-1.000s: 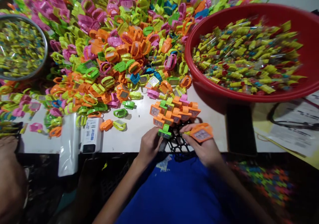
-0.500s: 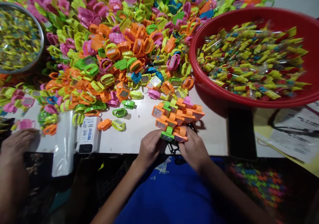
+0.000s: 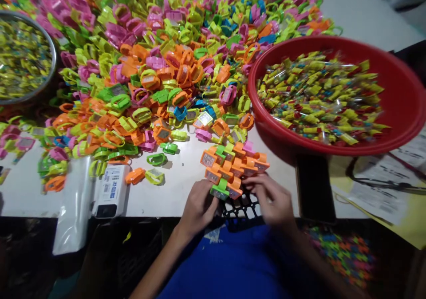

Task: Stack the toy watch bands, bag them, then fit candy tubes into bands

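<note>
Head view: the black plastic lattice [image 3: 244,222] lies between the left hand [image 3: 199,206], pinching its edge, and right hand [image 3: 273,199], fingers loosely parted.

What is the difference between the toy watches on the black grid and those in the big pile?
The grid watches stand tightly packed on the black grid, whereas the pile watches lie jumbled at many angles.
The grid watches are mostly orange, with some green; the pile watches mix pink, yellow, green, orange and blue.
The grid watches are far fewer than the pile watches.
Both are brightly coloured.
</note>
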`<state>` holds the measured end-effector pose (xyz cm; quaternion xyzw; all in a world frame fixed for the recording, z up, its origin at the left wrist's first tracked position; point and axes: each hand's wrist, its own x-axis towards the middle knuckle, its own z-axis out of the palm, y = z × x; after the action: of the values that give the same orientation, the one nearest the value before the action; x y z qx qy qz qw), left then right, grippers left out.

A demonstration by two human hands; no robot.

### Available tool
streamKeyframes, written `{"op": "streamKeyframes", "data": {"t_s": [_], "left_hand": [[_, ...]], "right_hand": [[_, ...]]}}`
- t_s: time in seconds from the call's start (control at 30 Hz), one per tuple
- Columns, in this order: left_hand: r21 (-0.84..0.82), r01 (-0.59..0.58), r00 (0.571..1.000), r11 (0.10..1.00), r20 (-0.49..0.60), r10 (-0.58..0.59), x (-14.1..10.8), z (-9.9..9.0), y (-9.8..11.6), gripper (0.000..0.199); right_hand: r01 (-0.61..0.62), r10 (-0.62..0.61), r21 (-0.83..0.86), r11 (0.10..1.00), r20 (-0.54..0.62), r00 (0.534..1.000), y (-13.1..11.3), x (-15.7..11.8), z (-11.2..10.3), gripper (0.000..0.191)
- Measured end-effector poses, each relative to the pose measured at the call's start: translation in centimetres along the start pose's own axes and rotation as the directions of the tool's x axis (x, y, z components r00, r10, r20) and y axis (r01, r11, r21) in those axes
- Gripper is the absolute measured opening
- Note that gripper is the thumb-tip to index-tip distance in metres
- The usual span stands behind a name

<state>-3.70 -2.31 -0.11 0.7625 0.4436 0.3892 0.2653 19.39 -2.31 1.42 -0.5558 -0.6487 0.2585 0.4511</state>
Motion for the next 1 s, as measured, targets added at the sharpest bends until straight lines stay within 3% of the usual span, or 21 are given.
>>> {"op": "streamKeyframes", "data": {"t_s": [0.07, 0.13, 0.2, 0.27, 0.33, 0.43, 0.53, 0.63, 0.7, 0.77, 0.83, 0.9, 1.0], "left_hand": [[-0.019, 0.032, 0.999, 0.999, -0.019, -0.032, 0.2, -0.1, 0.0, 0.021], [-0.030, 0.080, 0.997, 0.996, -0.009, -0.080, 0.5, -0.2, -0.1, 0.020], [-0.038, 0.120, 0.992, 0.992, 0.035, -0.119, 0.7, -0.3, -0.2, 0.011], [-0.047, 0.138, 0.988, 0.989, 0.083, -0.134, 0.8, -0.4, -0.4, 0.008], [-0.061, 0.145, 0.985, 0.987, 0.108, -0.138, 0.9, -0.4, -0.6, 0.014], [-0.080, 0.164, 0.983, 0.983, 0.091, -0.157, 0.8, -0.4, -0.8, 0.012], [-0.029, 0.196, 0.978, 0.980, 0.082, -0.193, 0.7, -0.3, -0.8, 0.018], [0.034, 0.221, 0.968, 0.975, 0.111, -0.223, 0.7, -0.2, -1.0, 0.021], [0.022, 0.218, 0.969, 0.976, 0.115, -0.219, 0.6, -0.2, -1.3, 0.019], [-0.002, 0.210, 0.971, 0.978, 0.120, -0.208, 0.4, -0.3, -1.6, 0.020], [-0.012, 0.204, 0.970, 0.979, 0.138, -0.200, 0.3, -0.3, -1.8, 0.024], [-0.008, 0.200, 0.969, 0.980, 0.149, -0.197, 0.2, -0.4, -1.9, 0.030], [-0.004, 0.205, 0.968, 0.979, 0.151, -0.202, 0.1, -0.4, -1.9, 0.040]], "right_hand": [[-0.103, 0.117, 0.087, 0.991, -0.177, 0.977, 1.2, 1.4, -1.0, 0.028], [-0.172, 0.186, 0.076, 0.982, -0.245, 0.952, 2.5, 3.5, -1.4, 0.024], [-0.218, 0.216, -0.003, 0.976, -0.132, 0.967, 3.5, 6.2, -1.2, 0.025], [-0.149, 0.163, -0.158, 0.976, 0.074, 0.984, 3.7, 8.5, -0.7, 0.038], [-0.088, 0.170, -0.364, 0.927, 0.201, 0.965, 3.2, 10.0, -0.3, 0.044], [-0.138, 0.294, -0.593, 0.793, 0.174, 0.940, 2.1, 10.0, -0.4, 0.033], [-0.177, 0.336, -0.640, 0.747, 0.134, 0.932, 2.0, 8.2, -1.4, 0.023], [-0.272, 0.328, -0.478, 0.835, 0.036, 0.944, 2.9, 5.4, -2.7, 0.011], [-0.379, 0.381, -0.151, 0.913, -0.020, 0.925, 3.4, 3.5, -3.4, 0.020], [-0.449, 0.467, 0.226, 0.865, -0.033, 0.884, 3.3, 1.7, -3.8, 0.040], [-0.429, 0.523, 0.471, 0.771, -0.086, 0.848, 2.4, -0.2, -3.6, 0.059], [-0.387, 0.554, 0.555, 0.736, -0.166, 0.816, 1.1, -1.9, -2.9, 0.069], [-0.402, 0.568, 0.544, 0.737, -0.174, 0.805, -0.7, -3.9, -1.3, 0.049]]}}
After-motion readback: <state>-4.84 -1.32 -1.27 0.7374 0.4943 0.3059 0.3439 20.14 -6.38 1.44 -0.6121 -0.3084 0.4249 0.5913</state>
